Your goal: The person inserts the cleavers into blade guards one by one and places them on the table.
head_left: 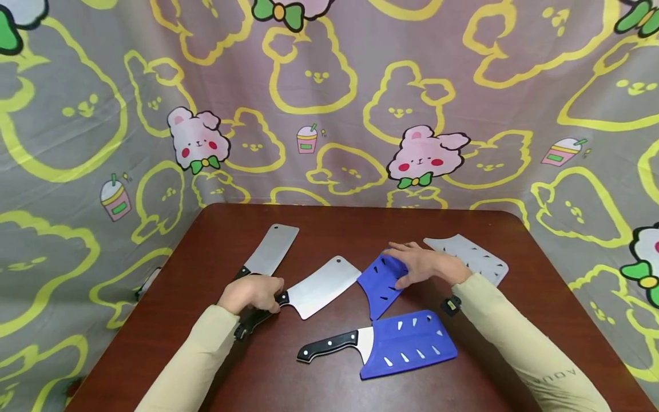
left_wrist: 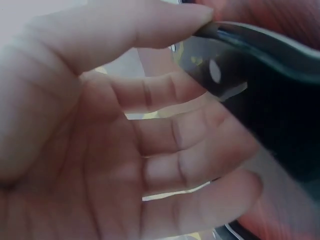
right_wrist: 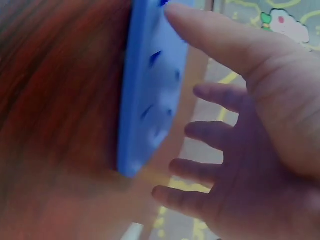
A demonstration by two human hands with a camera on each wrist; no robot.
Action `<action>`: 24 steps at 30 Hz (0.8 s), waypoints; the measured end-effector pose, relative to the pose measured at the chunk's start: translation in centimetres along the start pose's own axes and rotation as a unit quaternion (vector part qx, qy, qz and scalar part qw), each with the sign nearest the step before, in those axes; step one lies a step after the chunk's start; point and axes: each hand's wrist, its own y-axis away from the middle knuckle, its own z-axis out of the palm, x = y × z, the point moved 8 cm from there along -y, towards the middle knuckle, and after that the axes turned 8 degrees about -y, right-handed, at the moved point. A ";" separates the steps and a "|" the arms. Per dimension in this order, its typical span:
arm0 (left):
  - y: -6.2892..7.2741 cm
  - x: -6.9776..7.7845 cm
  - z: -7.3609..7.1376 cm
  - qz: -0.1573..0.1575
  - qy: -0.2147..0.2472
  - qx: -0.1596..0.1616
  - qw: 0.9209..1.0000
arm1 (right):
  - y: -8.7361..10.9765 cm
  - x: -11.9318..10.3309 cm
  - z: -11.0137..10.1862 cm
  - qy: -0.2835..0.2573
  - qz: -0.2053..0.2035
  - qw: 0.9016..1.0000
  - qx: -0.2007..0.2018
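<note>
My left hand is at the black riveted handle of a cleaver. Its thumb touches one edge in the left wrist view, with fingertips partly hidden behind the handle. The cleaver's bare blade points right, its tip beside the mouth of a slotted blue blade sheath. Over that sheath's far end is my right hand, thumb across its face. In the right wrist view, the other fingers are spread and loosely bent, apart from the sheath. The sheath's end is hidden under this hand in the head view.
A cleaver in a blue sheath lies at the front, its black handle pointing left. Another bare cleaver lies at the back left. A white slotted sheath is behind my right wrist. Patterned cloth surrounds the brown table.
</note>
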 end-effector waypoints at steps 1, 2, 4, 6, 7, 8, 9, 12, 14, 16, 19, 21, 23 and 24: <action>0.1 -0.1 0.0 -0.003 0.001 0.000 1.000 | -0.3 0.1 0.1 -0.007 -0.003 1.000 0.000; 0.3 -0.3 0.1 -0.005 0.004 -0.002 1.000 | -0.6 0.2 0.1 -0.009 -0.008 1.000 0.000; 0.4 -0.5 0.1 -0.003 0.007 0.001 1.000 | -1.1 0.4 0.3 -0.011 -0.009 1.000 -0.001; 0.5 -0.6 0.0 0.003 0.017 0.002 1.000 | -1.4 0.6 0.4 -0.005 -0.005 1.000 -0.005; 0.6 -0.6 0.0 0.008 0.023 0.004 1.000 | -1.4 0.7 0.5 -0.002 -0.002 1.000 -0.011; 0.6 -0.7 0.0 0.012 0.029 0.005 0.999 | -1.5 0.7 0.5 0.005 -0.001 1.000 -0.017; 0.6 -0.7 -0.1 0.015 0.035 0.006 0.999 | -1.4 0.7 0.5 0.006 0.004 1.000 -0.025; 0.7 -0.8 -0.3 0.019 0.063 0.005 0.998 | -1.0 0.8 0.4 0.013 0.014 0.999 -0.046; 0.7 -0.9 -0.5 0.020 0.077 0.007 0.997 | -0.7 0.9 0.3 0.024 0.020 0.998 -0.055; 0.8 -0.9 -0.7 0.023 0.087 0.008 0.996 | -0.4 1.1 0.4 0.031 0.032 0.997 -0.058; 0.9 -0.9 -1.2 0.032 0.089 0.019 0.995 | 0.0 1.6 0.4 0.041 0.055 0.996 -0.052; 1.0 -0.8 -1.6 0.038 0.088 0.028 0.995 | 0.2 2.0 0.4 0.042 0.067 0.996 -0.045; 1.1 -0.7 -2.2 0.049 0.083 0.045 0.994 | 0.4 2.3 0.2 0.036 0.077 0.996 -0.032; 1.2 -0.7 -2.4 0.054 0.082 0.053 0.994 | 0.5 2.4 0.2 0.032 0.078 0.996 -0.022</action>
